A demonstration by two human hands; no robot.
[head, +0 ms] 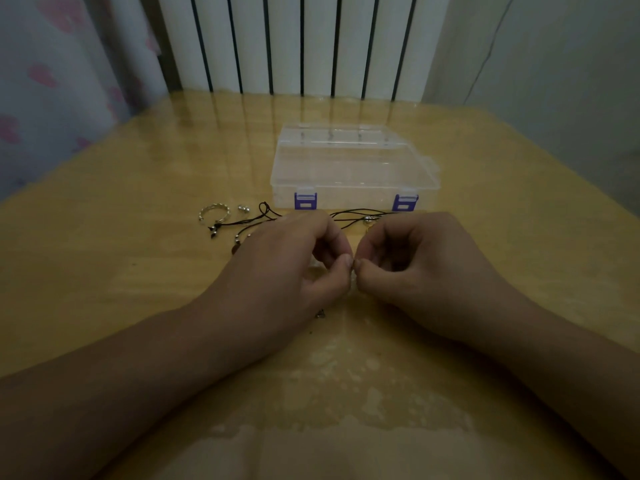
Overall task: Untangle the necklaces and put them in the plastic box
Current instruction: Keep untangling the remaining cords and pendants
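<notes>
At the far left of the wooden table [104, 237] a silvery ring-shaped chain [214, 213] is seen, with a small silver piece [244, 209] just beside it, and black cord necklaces [242, 223] trail from there toward the hands, partly hidden behind them. The left hand [291, 258] is curled, its thumb and forefinger pinched together on something very fine; what is pinched cannot be made out, though a thin strand of the tangle is judged likely. The right hand [415, 261] is curled likewise, its fingertips pressed against those of the left, and more black cord [360, 213] runs out behind it. The plastic box [353, 168] stands shut beyond the hands, its blue latches [305, 201] fastened, nothing yet visibly inside. For the step to be done well, the knot should be loosened by small outward teasing rather than pulled tight, one cord should be freed fully before the next is taken, and the box should be unlatched before anything is carried over
</notes>
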